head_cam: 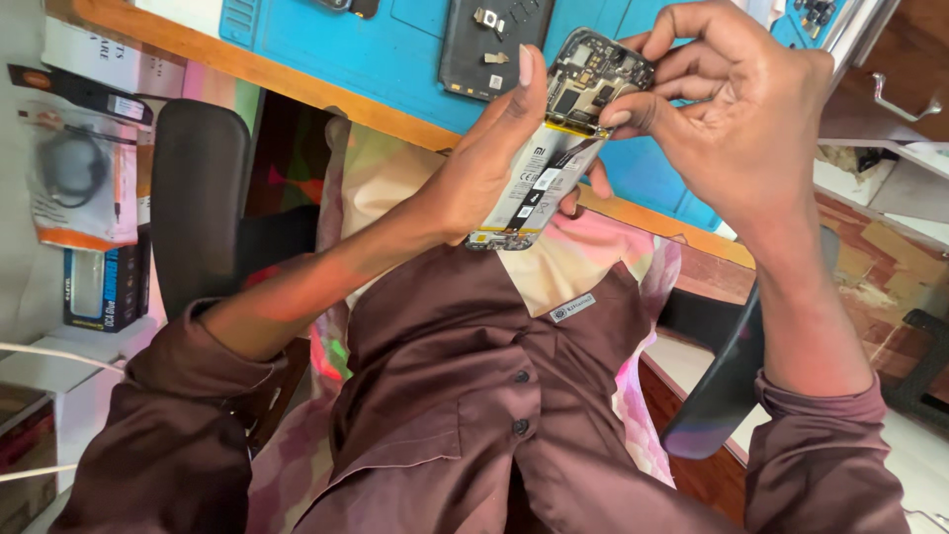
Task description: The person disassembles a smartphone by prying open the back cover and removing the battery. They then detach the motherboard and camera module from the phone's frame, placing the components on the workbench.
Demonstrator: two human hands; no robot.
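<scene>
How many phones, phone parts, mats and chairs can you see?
Opened phones in the hands: 1
Dark phone parts lying on the mat: 1
Blue mats: 1
Black chairs: 1
Total: 4

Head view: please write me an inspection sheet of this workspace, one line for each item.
Surface: blue repair mat on a wooden desk edge.
Job's things: opened phone, back cover off, battery and circuit board exposed.
Clutter: dark phone panel with small parts on the mat.
Grips: left hand holds the phone; right hand pinches at its board.
Cables: white cable; packaged cable.
Surroundings: black chair, boxes, drawer handle.
</scene>
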